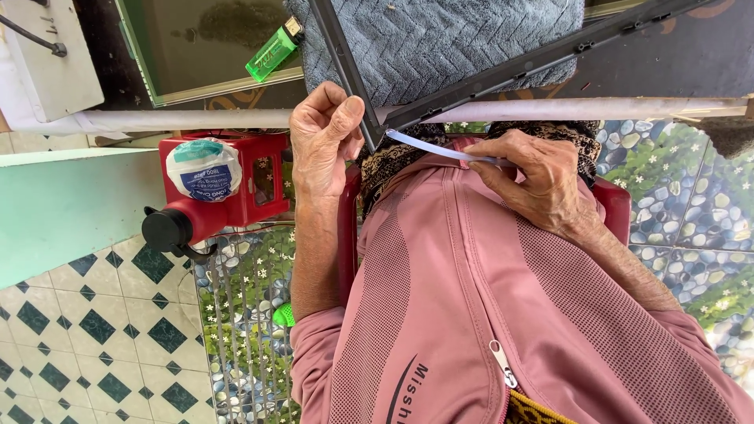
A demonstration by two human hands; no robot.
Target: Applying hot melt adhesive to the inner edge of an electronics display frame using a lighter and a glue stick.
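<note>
Frame corner [375, 129] pinched in left grip [326, 141]; pale strip [440, 149] clasped in right grip [534, 177].

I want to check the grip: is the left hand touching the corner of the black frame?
Touching. The head view shows the left hand with its thumb and fingers pressed against the black frame at its corner, no gap between them.

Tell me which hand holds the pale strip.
The right hand: it pinches the pale blue strip that runs to the frame corner. The left hand grips that black corner instead.
</note>
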